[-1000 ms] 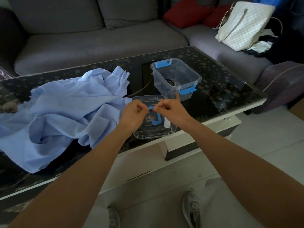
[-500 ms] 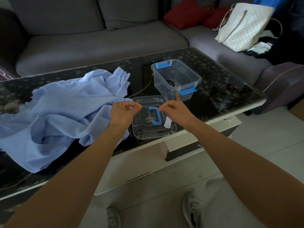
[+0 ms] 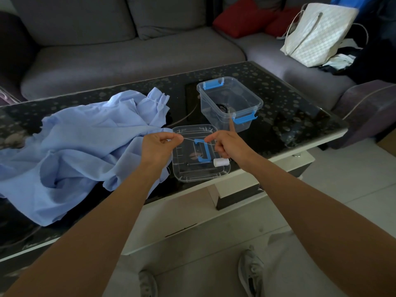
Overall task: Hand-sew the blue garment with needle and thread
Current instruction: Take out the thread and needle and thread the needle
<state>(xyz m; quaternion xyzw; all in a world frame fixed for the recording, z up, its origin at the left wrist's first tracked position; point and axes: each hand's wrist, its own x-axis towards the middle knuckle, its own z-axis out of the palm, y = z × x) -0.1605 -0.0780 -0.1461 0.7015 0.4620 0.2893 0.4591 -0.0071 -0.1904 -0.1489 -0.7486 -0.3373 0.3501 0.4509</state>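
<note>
A crumpled light-blue garment (image 3: 70,151) lies on the left half of the dark glass table (image 3: 289,108). Above the table's front edge, a thin white thread (image 3: 194,141) is stretched taut between my two hands. My left hand (image 3: 159,146) pinches one end between thumb and fingers. My right hand (image 3: 228,143) pinches the other end, with one finger pointing up. A white thread spool (image 3: 220,162) lies on the clear lid (image 3: 192,174) under my hands. I cannot make out a needle.
A clear plastic box (image 3: 231,103) with blue clips stands behind the lid, something dark inside. A grey sofa (image 3: 128,52) runs behind the table, with red cushions (image 3: 242,20) and a white bag (image 3: 317,35) at the right. My shoes (image 3: 250,273) are on the tiled floor.
My hands have moved apart, the left one going leftward, and the thread between them has lengthened and drawn taut.
</note>
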